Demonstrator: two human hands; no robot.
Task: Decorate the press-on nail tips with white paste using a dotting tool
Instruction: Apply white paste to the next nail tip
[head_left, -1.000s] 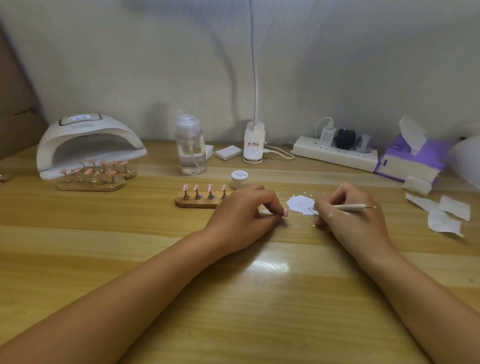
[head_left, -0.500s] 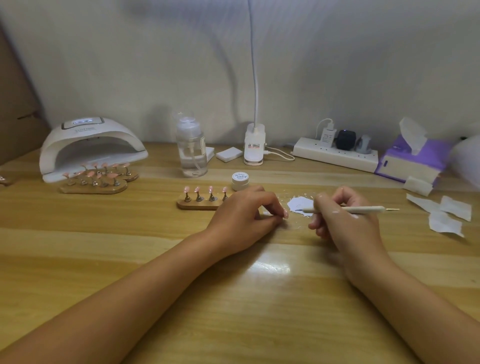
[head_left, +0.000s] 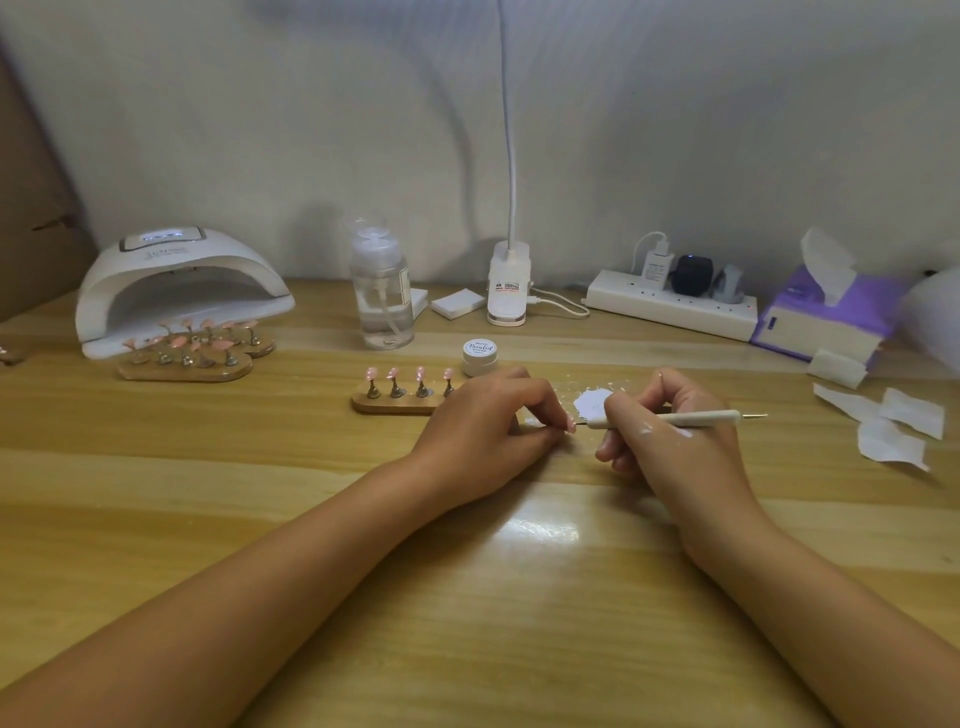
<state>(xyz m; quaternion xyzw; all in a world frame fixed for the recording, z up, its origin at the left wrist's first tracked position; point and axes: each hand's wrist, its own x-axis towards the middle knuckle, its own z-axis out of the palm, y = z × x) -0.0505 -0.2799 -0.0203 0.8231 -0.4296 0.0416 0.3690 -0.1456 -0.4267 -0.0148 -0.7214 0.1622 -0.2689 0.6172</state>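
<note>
My left hand (head_left: 491, 423) rests on the table and pinches a small pink nail tip (head_left: 570, 425) between thumb and forefinger. My right hand (head_left: 667, 436) grips a white dotting tool (head_left: 696, 418) that lies nearly level, its left point almost touching the nail tip. A blob of white paste (head_left: 592, 404) is spread on the table just behind the tool. White smears mark the back of my right hand. A wooden stand (head_left: 395, 402) behind my left hand carries several pink tips on pins. A small white paste jar (head_left: 479, 356) sits behind it.
A white nail lamp (head_left: 176, 283) and a second stand of pink tips (head_left: 192, 356) are at the back left. A clear pump bottle (head_left: 382, 291), a clip lamp (head_left: 508, 283), a power strip (head_left: 670, 306), a purple tissue box (head_left: 831, 317) and torn paper scraps (head_left: 888, 421) line the back and right.
My right hand has drawn the dotting tool back from the paste blob and leftward, so its point now meets the nail tip. My left hand has stayed put.
</note>
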